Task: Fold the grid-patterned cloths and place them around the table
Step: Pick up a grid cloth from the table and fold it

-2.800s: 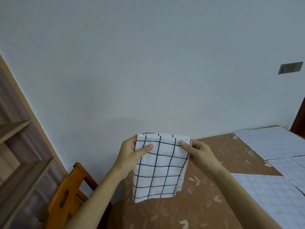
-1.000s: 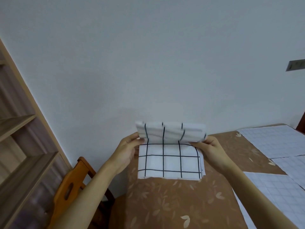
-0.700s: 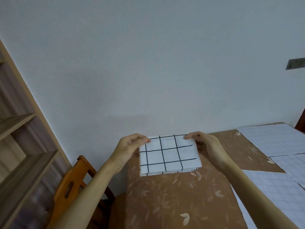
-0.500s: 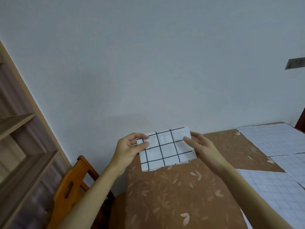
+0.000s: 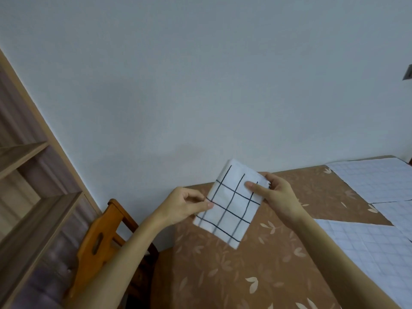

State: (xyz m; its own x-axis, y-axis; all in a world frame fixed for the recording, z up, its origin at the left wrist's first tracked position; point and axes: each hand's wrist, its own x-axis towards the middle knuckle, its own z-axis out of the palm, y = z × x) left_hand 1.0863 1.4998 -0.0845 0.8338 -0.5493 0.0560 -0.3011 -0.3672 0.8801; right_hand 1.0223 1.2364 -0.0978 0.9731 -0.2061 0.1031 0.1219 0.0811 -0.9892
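Forearms outstretched, left grip [image 5: 185,205] and right grip [image 5: 276,196] pinch the cloth [image 5: 231,211].

Folded cloth [image 5: 231,206]: white with bold black grid lines, folded into a compact layered rectangle. It is held up over the far left corner of the worktop [image 5: 245,275] and turned diagonally, one corner pointing up. Its left edge is pinched by the left hand [image 5: 185,205]. Its upper right edge is gripped by the right hand [image 5: 274,197], thumb laid across the face.

Three paler, fine-gridded cloths are seen flat on the worktop at right: far [image 5: 374,179], middle [image 5: 399,212], near [image 5: 367,248].
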